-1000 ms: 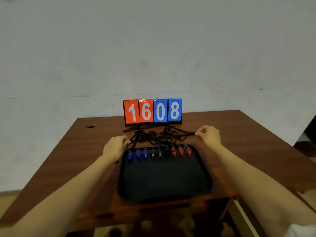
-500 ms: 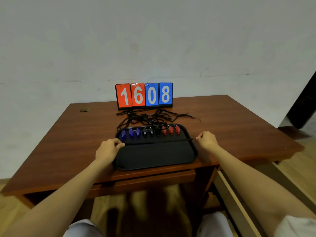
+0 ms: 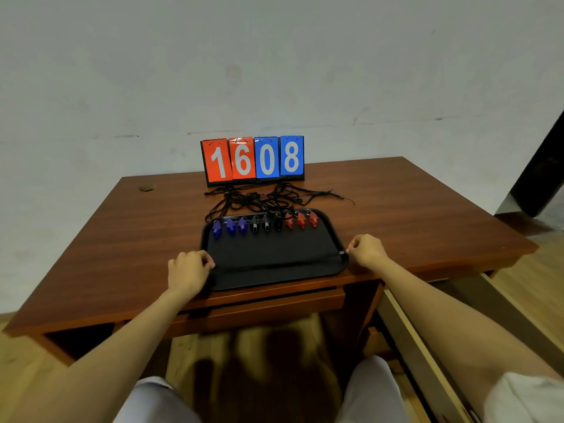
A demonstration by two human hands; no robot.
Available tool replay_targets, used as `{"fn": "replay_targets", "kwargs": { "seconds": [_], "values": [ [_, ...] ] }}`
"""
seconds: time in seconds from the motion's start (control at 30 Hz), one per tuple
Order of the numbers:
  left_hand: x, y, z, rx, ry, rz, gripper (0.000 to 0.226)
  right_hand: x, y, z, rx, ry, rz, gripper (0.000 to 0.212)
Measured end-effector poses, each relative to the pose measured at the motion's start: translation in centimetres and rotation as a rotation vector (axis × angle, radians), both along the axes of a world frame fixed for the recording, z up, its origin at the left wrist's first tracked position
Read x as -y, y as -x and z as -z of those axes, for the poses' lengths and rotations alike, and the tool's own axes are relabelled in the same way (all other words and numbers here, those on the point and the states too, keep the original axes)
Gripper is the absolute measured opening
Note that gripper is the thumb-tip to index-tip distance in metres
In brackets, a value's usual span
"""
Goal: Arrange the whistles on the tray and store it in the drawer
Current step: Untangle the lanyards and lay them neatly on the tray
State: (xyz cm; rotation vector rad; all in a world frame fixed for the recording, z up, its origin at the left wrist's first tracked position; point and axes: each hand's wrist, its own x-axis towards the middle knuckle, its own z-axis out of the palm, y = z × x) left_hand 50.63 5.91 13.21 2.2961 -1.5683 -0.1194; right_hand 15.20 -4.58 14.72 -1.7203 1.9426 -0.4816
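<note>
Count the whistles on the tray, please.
9, in one row along the tray's far edge: three blue whistles left, three black whistles middle, three red whistles right. The cords behind may hide more.

Plain indoor room, prob. an office or study: a reddish-brown wooden desk [image 3: 122,239] w/ a shallow drawer [image 3: 259,309] under its near edge stands against a bare, scuffed off-white wall [image 3: 274,71]. Light wood-plank floor [image 3: 543,285] shows at right. A flip scoreboard [image 3: 252,158] reading 1608 stands at the desk's far edge, by the wall.
</note>
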Motion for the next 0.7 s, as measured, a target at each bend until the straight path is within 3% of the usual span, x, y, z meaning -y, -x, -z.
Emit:
{"fn": "replay_targets", "kwargs": {
  "seconds": [0.13, 0.27, 0.33, 0.47, 0.7],
  "values": [
    [0.0, 0.4, 0.2, 0.085, -0.054, -0.03, 0.016, -0.1, 0.0, 0.2, -0.024, 0.054, -0.069, 0.032],
    [-0.3, 0.9, 0.6, 0.147, -0.063, -0.007, 0.022, -0.2, 0.0, 0.2, -0.152, 0.177, -0.206, 0.005],
    [-0.3, 1.4, 0.8, 0.16, -0.021, 0.045, 0.025, -0.3, -0.1, 0.4, -0.266, 0.209, -0.325, 0.017],
    [-0.3, 2.2, 1.2, 0.152, -0.043, 0.153, 0.025, -0.4, -0.6, 0.8, -0.43, 0.194, -0.425, 0.021],
    [-0.4, 1.7, 1.1, 0.112, -0.035, 0.098, 0.018, -0.6, -1.1, 1.4, -0.32, 0.184, -0.389, 0.015]
  ]
}}
